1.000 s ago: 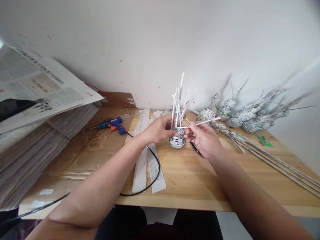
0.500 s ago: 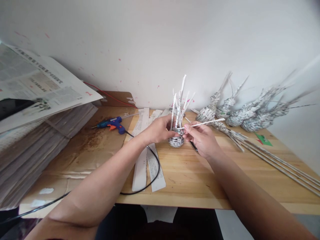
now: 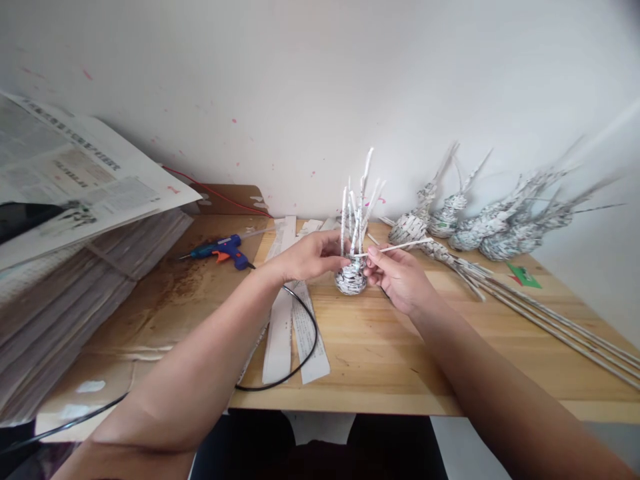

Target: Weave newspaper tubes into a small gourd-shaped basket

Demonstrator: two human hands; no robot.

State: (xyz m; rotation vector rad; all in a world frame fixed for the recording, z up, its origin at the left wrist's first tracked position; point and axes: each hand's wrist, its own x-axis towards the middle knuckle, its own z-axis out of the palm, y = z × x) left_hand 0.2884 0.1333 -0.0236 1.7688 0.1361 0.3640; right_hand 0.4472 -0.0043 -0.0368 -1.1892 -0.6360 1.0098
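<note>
Woven vessel [image 3: 351, 281] — round, speckled — bristles with rods [image 3: 361, 207].

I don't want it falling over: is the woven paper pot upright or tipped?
Upright: the woven pot has its rounded base down, paper stakes pointing up.

Left hand [image 3: 315, 257] faces right hand [image 3: 397, 277], fingers [image 3: 376, 257] curled.
</note>
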